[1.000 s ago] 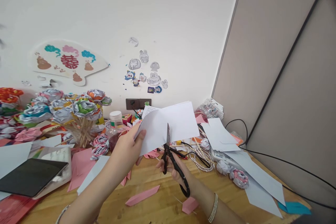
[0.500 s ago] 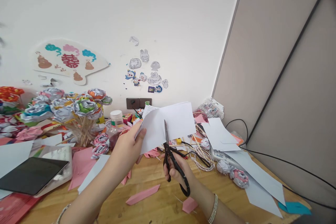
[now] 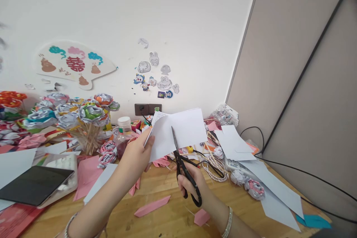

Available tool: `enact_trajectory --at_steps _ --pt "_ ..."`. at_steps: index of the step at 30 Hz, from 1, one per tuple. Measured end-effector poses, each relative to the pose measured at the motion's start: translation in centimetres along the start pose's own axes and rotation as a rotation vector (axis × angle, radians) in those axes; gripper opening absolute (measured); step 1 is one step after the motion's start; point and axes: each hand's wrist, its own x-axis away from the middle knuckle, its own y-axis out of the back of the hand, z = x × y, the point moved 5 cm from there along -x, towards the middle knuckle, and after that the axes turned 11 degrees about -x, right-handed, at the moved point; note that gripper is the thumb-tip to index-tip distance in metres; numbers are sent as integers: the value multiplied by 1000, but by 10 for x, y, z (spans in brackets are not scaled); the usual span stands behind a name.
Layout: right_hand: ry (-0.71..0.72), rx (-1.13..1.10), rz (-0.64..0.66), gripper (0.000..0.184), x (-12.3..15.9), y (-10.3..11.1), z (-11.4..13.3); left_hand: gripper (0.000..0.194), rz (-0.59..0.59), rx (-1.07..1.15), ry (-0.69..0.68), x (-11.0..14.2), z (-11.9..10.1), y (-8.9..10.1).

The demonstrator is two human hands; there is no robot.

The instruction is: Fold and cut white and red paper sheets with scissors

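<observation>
Right hand [image 3: 201, 182]: you hold black-handled scissors [image 3: 180, 159], loops nearly together.
Left hand [image 3: 138, 152]: you pinch white paper [image 3: 188, 128] by its left end.
Scissors: raised to the paper's lower middle.
Change: the loops have drawn together, so a snip has probably just closed; how deep the cut runs, you cannot tell.
Pearl strand [image 3: 211, 173]: below and right of the paper.

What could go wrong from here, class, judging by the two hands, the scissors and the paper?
The white paper is gripped only at its left side by the left hand and curves there, so a cut might stray. The black scissors in the right hand point upward near the left thumb; a slip could nick it. Any offcut might drop among the clutter behind.
</observation>
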Motion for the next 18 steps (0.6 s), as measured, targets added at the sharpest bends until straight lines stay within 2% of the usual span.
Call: enact_trajectory --at_steps 4,10,18 --pt "-15 2 -5 30 0 0 2 29 0 39 -5 -1 2 -1" --pt "-71 -9 -41 35 -3 6 -9 28 -7 43 -28 -3 4 -1" --pt "-80 -48 -23 40 -1 7 -8 28 -2 60 9 -5 8 -4"
